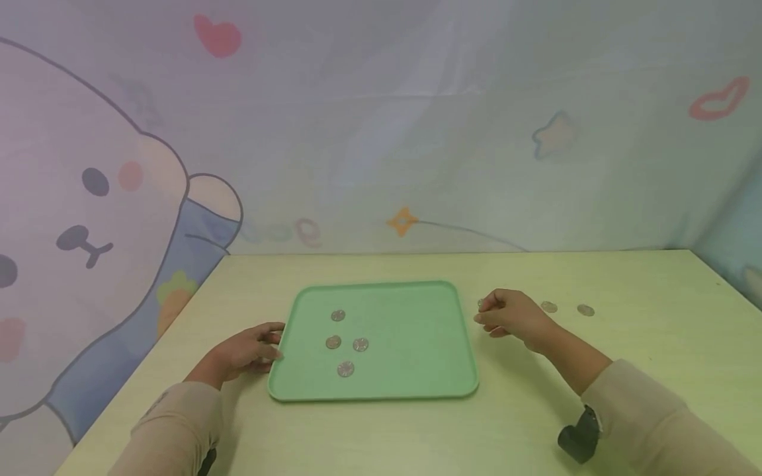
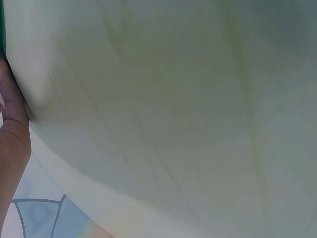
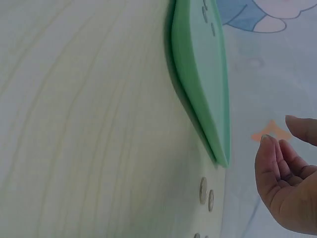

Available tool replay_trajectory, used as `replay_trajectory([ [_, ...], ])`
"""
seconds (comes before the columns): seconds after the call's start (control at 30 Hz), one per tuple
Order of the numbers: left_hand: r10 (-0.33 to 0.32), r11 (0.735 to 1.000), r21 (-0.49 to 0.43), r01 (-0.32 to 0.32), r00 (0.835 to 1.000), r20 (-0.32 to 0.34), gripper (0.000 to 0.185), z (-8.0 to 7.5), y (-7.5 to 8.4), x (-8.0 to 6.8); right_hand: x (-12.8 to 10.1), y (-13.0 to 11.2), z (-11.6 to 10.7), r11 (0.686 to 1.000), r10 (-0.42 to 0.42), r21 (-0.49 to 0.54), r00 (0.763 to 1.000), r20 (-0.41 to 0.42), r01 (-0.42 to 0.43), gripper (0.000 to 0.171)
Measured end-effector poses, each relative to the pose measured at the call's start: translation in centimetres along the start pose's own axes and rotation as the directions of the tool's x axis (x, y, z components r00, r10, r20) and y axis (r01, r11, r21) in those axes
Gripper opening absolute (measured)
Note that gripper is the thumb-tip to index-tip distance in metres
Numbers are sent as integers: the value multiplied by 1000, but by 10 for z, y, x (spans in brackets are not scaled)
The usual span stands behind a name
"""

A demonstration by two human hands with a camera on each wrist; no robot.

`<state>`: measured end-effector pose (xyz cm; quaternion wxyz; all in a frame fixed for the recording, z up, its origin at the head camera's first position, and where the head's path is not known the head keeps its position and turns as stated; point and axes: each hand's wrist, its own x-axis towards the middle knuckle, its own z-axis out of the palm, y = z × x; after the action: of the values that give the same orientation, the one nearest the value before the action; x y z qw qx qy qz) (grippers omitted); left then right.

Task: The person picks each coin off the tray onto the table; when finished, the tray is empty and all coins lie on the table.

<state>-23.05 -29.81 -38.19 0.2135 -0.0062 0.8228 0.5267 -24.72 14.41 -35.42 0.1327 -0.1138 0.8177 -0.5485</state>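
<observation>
On the bench's middle, a green tray [image 1: 417,330] holding four coins [image 1: 345,369].
The left hand [image 1: 247,350] rests, fingers relaxed, against the tray's left edge; the right hand [image 1: 512,317] hovers off its right edge, fingers loosely curled and empty (wrist view), nearer the loose coins [image 1: 549,307] lying toward the bench's right edge.

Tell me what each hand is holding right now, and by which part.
Nothing is held. The left hand rests against the green tray's left edge; the right hand is empty, fingers loosely curled, above the table near loose coins.
</observation>
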Motion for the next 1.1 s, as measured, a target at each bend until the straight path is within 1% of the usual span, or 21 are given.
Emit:
replay_trajectory([
  [0.27, 15, 1000, 4, -15, 1000, 5, 64, 0, 2, -1, 1, -14, 21, 997, -37, 66, 998, 45, 34, 22],
  [0.4, 13, 1000, -7, -13, 1000, 14, 65, 1, 3, -2, 3, -16, 33, 995, -57, 88, 996, 76, 50, 23],
  [0.5, 15, 1000, -14, -15, 1000, 8, 64, 2, 2, -1, 7, -17, 41, 994, -72, 92, 993, 96, 63, 25],
  [0.7, 31, 999, -14, -31, 1000, -3, 63, 2, 2, 2, 13, -18, 56, 989, -91, 122, 991, 102, 78, 25],
  [0.87, 12, 1000, -20, -12, 1000, -21, 63, 2, 2, 1, 19, -21, 73, 986, -124, 128, 983, 134, 107, 28],
  [1.0, -3, 1000, -26, 2, 999, -41, 63, 2, 2, -1, 22, -25, 87, 986, -124, 125, 982, 145, 106, 31],
  [1.1, -6, 1000, -24, 5, 999, -41, 63, 3, 2, -2, 24, -29, 98, 986, -125, 130, 981, 152, 105, 31],
])
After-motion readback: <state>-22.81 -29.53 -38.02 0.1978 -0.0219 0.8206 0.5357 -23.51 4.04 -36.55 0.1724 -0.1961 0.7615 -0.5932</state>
